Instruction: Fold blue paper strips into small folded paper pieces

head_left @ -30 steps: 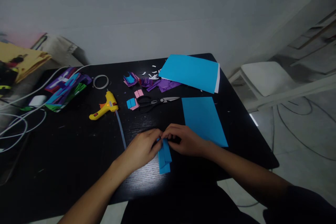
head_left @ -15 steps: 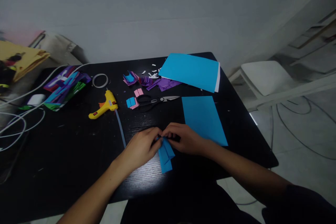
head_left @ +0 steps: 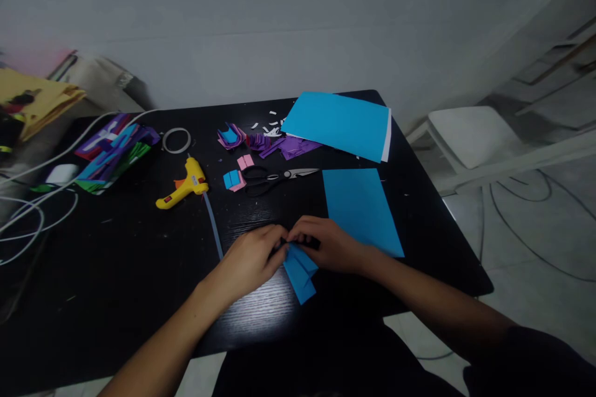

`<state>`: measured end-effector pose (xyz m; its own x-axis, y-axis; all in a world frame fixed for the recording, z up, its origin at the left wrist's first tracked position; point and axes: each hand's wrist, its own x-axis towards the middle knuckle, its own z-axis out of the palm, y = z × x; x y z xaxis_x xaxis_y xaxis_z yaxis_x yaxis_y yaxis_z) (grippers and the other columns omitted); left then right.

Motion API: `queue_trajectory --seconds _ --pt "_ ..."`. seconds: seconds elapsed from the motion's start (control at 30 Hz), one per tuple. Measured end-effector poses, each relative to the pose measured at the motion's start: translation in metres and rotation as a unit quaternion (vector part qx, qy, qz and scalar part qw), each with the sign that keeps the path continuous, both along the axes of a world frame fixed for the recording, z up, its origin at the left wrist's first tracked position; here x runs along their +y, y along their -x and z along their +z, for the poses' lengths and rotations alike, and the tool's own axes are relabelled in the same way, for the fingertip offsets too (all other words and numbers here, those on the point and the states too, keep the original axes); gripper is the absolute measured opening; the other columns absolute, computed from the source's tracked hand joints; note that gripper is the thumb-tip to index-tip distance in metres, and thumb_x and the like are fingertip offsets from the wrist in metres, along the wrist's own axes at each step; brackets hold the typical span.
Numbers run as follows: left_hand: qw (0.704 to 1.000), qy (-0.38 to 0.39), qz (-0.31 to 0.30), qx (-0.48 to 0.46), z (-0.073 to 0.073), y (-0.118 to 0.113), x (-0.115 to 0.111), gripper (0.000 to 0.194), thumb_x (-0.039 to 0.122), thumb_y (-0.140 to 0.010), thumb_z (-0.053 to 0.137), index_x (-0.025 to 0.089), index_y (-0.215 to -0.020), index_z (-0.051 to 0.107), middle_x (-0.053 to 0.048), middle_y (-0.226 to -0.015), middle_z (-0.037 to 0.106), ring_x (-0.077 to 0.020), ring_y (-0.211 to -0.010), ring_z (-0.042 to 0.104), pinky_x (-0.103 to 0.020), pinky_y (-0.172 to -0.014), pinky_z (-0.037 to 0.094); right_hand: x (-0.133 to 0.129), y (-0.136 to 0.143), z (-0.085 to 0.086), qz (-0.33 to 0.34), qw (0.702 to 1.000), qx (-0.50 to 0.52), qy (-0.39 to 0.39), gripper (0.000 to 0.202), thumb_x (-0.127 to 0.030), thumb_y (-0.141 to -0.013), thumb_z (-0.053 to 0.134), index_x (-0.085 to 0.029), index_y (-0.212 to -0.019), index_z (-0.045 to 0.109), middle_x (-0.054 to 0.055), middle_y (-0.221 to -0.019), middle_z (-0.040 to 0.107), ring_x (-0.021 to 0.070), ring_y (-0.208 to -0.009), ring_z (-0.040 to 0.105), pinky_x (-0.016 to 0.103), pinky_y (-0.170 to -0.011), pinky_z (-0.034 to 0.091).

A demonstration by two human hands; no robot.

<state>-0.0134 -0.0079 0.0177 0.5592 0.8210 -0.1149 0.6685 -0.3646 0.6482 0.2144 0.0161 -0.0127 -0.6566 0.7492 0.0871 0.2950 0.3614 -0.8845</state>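
Both hands meet near the front of the black table, pinching one end of a folded blue paper strip [head_left: 300, 276]. My left hand [head_left: 256, 253] grips it from the left with thumb and fingers closed. From the right, my right hand [head_left: 325, 242] has its fingertips closed on the same end, and the fingers partly hide the fold there. The strip's loose, creased end fans out toward me. A flat blue paper sheet [head_left: 361, 208] lies beside my right hand. Beyond the hands rest black-handled scissors [head_left: 279, 178] and small folded blue and pink paper pieces [head_left: 233, 180].
A yellow glue gun [head_left: 189, 183] with its glue stick lies left of the hands. Behind are a tape ring [head_left: 176, 141], folded purple pieces [head_left: 258, 142], white scraps [head_left: 271, 131] and stacked blue sheets [head_left: 338, 124]. White cables [head_left: 37, 223] cross the left side; a white stool [head_left: 472, 136] stands right.
The loose end of the blue paper strip has swung to the right, and its folds have spread a little. Both hands keep nearly the same place and grip.
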Motion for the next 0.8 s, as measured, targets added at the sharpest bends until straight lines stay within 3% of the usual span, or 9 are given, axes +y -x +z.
queue_trajectory --seconds 0.8 --pt "1.000 -0.001 -0.008 0.000 0.0031 -0.0002 0.0000 0.016 0.023 -0.104 0.048 0.020 -0.107 0.063 -0.003 -0.093 0.067 -0.0202 -0.082 0.068 -0.033 -0.074 0.053 0.0005 -0.0017 0.0040 0.006 1.000 -0.007 0.009 0.020 -0.007 -0.093 0.068 -0.020 -0.107 0.072 0.005 -0.103 0.070 0.0150 -0.082 0.065 0.030 -0.077 0.057"
